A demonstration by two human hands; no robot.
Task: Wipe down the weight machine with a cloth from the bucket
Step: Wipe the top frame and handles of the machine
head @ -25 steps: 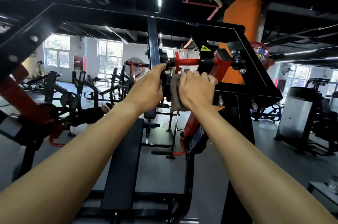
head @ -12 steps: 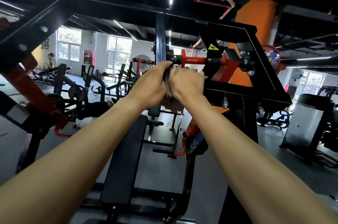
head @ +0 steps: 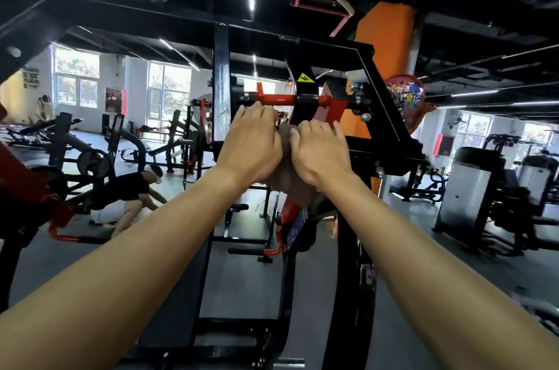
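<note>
Both arms up at weight machine [head: 378, 91], just under red bar [head: 276, 99]. Left hand [head: 252, 142], right hand [head: 320, 155] side by side, fingers [head: 314, 130] clamped on brown cloth [head: 287, 182] bunched between. Wiping underway, I reckon; lower frame likely left. Bucket out of sight.

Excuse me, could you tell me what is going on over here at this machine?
A person is wiping down the weight machine. The left grip and right grip are raised side by side, both holding a bunched brown cloth between them, just below the machine's red bar. No bucket is in view. Farther back on the left, another person crouches on the floor.
</note>
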